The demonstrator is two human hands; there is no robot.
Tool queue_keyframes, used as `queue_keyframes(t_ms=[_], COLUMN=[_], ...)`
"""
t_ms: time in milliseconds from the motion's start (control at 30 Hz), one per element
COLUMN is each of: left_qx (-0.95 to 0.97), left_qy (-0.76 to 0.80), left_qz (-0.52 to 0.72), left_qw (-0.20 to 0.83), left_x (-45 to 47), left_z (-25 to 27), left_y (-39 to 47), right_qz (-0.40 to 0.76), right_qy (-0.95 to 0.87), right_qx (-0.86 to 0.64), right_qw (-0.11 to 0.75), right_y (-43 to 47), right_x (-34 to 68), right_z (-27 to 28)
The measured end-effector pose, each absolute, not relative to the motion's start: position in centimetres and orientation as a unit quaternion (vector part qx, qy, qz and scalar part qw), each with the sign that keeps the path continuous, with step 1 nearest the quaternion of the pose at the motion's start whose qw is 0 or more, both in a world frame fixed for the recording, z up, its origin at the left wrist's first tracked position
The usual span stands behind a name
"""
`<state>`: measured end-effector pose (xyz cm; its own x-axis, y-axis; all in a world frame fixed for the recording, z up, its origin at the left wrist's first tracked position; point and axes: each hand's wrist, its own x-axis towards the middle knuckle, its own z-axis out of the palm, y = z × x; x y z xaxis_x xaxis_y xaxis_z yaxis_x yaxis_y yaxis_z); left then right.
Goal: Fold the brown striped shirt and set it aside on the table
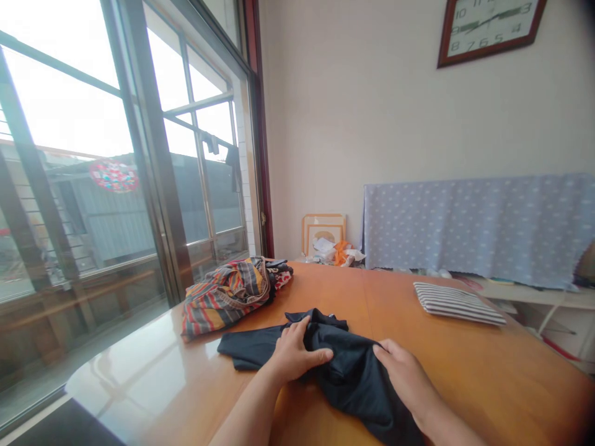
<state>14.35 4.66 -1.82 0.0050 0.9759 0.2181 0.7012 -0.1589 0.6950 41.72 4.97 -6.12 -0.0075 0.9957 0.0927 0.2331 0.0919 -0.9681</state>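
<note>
A crumpled dark navy garment point(346, 353) lies across the wooden table in front of me. One narrow part of it, like a sleeve or leg, stretches out to the left, and another hangs toward the bottom edge of the view. My left hand point(295, 352) rests on the middle of the cloth, its thumb spread away from the fingers. At the garment's right edge, my right hand point(400, 370) pinches the fabric between thumb and fingers. The fingers under the cloth there are partly hidden.
On the table point(469, 371), a striped, patterned cloth bundle point(227, 291) sits at the left and a folded black-and-white striped cloth point(455, 303) at the right. Glass windows point(93, 186) flank the left side. Behind stands a surface draped with dotted grey-blue cloth point(465, 229).
</note>
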Motion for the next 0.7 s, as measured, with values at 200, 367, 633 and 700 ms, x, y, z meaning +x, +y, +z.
queue_keyframes(t_ms=[200, 367, 633, 700], left_qx=[0.738, 0.609, 0.327, 0.265], left_qy=[0.624, 0.611, 0.472, 0.436], left_qz=[0.235, 0.443, 0.720, 0.768], left_qw=[0.106, 0.244, 0.390, 0.388], left_x=[14.1, 13.9, 11.5, 10.5], left_z=[-2.6, -3.3, -2.9, -2.4], left_y=[5.1, 6.6, 8.4, 8.6], right_qz=[0.438, 0.381, 0.366, 0.351], right_qy=[-0.570, -0.609, -0.630, -0.639], right_qx=[-0.518, -0.532, -0.555, -0.561], right_qw=[0.463, 0.449, 0.400, 0.393], right_y=[4.6, 4.3, 4.8, 4.7], right_x=[41.6, 41.2, 41.5, 41.5], right_z=[-5.6, -5.3, -6.6, -6.8])
